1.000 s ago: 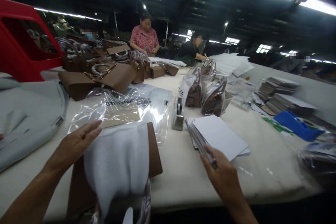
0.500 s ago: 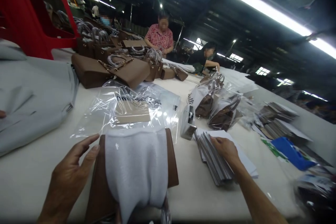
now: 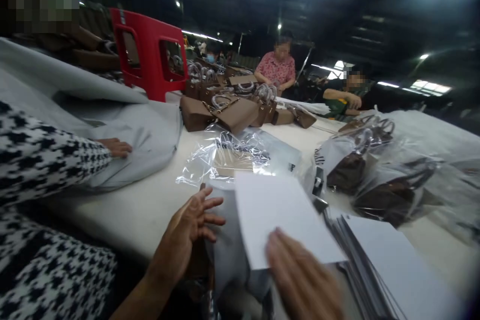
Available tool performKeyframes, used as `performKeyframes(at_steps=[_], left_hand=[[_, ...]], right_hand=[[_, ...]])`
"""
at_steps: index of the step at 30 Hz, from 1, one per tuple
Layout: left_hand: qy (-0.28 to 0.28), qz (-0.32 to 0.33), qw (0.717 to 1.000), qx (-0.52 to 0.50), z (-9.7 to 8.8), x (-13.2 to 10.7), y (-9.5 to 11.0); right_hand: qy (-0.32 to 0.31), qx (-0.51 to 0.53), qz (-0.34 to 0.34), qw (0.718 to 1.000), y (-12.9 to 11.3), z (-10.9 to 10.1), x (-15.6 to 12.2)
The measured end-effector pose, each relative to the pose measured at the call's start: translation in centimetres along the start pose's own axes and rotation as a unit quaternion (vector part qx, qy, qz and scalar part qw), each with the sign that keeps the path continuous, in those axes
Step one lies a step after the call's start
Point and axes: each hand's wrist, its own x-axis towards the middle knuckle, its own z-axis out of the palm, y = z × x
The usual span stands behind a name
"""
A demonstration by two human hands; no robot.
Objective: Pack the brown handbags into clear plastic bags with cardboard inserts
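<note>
Setting: dim workshop, long white table (image 3: 150, 210) strewn with brown handbags (image 3: 234, 112) and clear plastic bags (image 3: 232, 155).
Right hand (image 3: 303, 280): blurred, pressing on the near edge of a white card (image 3: 277, 217); whether the fingers pinch it, I cannot tell.
Left hand (image 3: 187, 232): fingers spread apart, empty, touching the white-wrapped brown bag (image 3: 225, 255).
Key relation: card lies over the wrapped bag, between both hands, long axis running away and leftward; right hand nearer.
Card stack (image 3: 390, 265): just right of the right hand.
Neighbour: a houndstooth sleeve (image 3: 48, 157) resting on grey cloth (image 3: 150, 135).
</note>
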Motion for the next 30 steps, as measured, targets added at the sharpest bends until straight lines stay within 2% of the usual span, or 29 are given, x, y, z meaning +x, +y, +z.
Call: performKeyframes(at_steps=[2,4,7,10,13,15,17,19,21,24,26,28,30], left_hand=[[0.027,0.005,0.997,0.077,0.6,0.1,-0.4],[0.063,0.049,0.976,0.202,0.7,0.2,-1.0],[0.064,0.099,0.951,0.286,0.5,0.3,-1.7],[0.05,0.096,0.958,0.265,0.1,0.2,-2.0],[0.065,0.104,0.95,0.288,-0.1,0.0,-1.9],[0.074,0.111,0.937,0.322,-0.1,-0.3,-1.6],[0.071,0.11,0.927,0.351,0.0,-0.4,-1.3],[0.057,0.107,0.915,0.385,-0.2,-0.4,-1.0],[0.046,0.11,0.9,0.42,-0.7,0.0,-0.5],[0.073,0.145,0.879,0.448,-2.5,1.7,-0.1],[0.101,0.189,0.85,0.481,-4.3,3.5,0.0],[0.103,0.212,0.799,0.552,-6.2,5.7,-0.4],[0.089,0.202,0.743,0.632,-7.7,7.9,-1.2]], right_hand=[[0.021,0.008,-0.042,0.999,-3.5,3.6,-0.1],[0.036,0.022,-0.027,0.999,-5.2,5.5,-0.5],[0.042,0.056,-0.021,0.997,-5.7,5.9,-1.2],[0.055,0.078,-0.038,0.995,-5.6,5.3,-1.1],[0.06,0.118,-0.03,0.991,-4.7,4.6,-0.7],[0.046,0.117,0.016,0.992,-3.0,4.4,-0.5],[-0.008,0.057,0.084,0.995,-0.8,4.7,-0.6],[-0.09,-0.013,0.115,0.989,1.2,5.7,-1.1],[-0.16,-0.051,0.098,0.981,2.4,7.0,-1.7],[-0.178,-0.092,0.058,0.978,3.0,8.5,-2.6],[-0.174,-0.115,0.025,0.978,3.3,8.8,-2.8],[-0.182,-0.128,-0.015,0.975,3.9,8.7,-2.5],[-0.195,-0.128,-0.053,0.971,4.9,8.2,-1.8]])
